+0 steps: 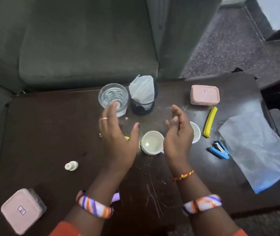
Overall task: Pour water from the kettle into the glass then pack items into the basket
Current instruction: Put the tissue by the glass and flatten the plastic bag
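A clear glass (113, 97) holding water stands at the back of the dark table (50, 133). Beside it on the right is a black mesh basket (143, 105) with a white crumpled sheet (141, 89) inside. My left hand (117, 138) hovers open in front of the glass, its fingertips overlapping the glass's lower edge. My right hand (178, 137) hovers open to the right, fingers slightly curled, holding nothing. A white cup (152, 142) sits between the two hands. A second white cup (195, 132) is partly hidden behind my right hand. No kettle is in view.
A pink-lidded box (204, 95) lies at the back right, another pink-lidded box (22, 211) at the front left. A yellow clip (210, 122), a blue stapler (219, 149) and a clear plastic bag (258, 149) lie on the right. A small white bottle (71, 165) lies left. A grey sofa (84, 40) stands behind.
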Demonstrator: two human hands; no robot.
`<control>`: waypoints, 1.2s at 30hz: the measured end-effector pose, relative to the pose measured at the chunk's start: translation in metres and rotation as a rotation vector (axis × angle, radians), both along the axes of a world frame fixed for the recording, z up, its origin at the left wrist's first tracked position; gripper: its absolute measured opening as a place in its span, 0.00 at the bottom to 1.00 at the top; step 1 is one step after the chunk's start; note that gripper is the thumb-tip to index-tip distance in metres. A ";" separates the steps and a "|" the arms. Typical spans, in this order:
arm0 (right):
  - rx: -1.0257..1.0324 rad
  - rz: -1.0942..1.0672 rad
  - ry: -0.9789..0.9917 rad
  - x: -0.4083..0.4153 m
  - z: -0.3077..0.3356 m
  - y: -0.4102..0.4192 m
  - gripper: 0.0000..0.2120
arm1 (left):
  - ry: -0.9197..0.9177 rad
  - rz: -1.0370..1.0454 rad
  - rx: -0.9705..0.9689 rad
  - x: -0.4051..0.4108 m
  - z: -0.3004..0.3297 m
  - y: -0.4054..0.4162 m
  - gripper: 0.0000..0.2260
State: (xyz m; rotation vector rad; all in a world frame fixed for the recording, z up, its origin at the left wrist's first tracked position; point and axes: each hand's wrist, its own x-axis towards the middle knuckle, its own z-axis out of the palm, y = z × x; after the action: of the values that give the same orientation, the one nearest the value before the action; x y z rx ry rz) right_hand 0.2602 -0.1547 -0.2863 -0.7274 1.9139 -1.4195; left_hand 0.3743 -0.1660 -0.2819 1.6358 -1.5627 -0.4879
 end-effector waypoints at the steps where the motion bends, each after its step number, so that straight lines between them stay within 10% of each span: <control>1: -0.017 -0.007 0.021 -0.003 -0.001 0.012 0.16 | 0.014 -0.041 -0.005 -0.007 0.000 0.012 0.27; 12: 0.190 -0.436 0.551 -0.150 -0.034 0.144 0.23 | -0.125 -0.681 0.138 -0.100 -0.005 0.088 0.25; 18: 0.217 -0.664 0.231 -0.268 -0.054 0.183 0.24 | -0.508 -1.105 0.398 -0.198 -0.028 0.110 0.47; 22: 0.256 -0.444 0.078 -0.336 -0.057 0.185 0.30 | -0.703 -1.172 0.308 -0.259 -0.047 0.107 0.51; 28: 0.279 0.036 0.156 -0.398 -0.065 0.163 0.35 | -0.534 -0.920 0.279 -0.288 -0.066 0.109 0.24; 36: 0.217 0.157 0.329 -0.414 -0.054 0.153 0.16 | -0.278 -0.818 0.539 -0.281 -0.063 0.090 0.22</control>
State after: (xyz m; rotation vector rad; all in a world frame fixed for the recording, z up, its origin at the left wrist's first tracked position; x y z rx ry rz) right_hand -0.1539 -0.0018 -0.3400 -1.0293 2.1624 -1.0241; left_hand 0.0931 -0.0758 -0.3449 1.3977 -2.4625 -1.2340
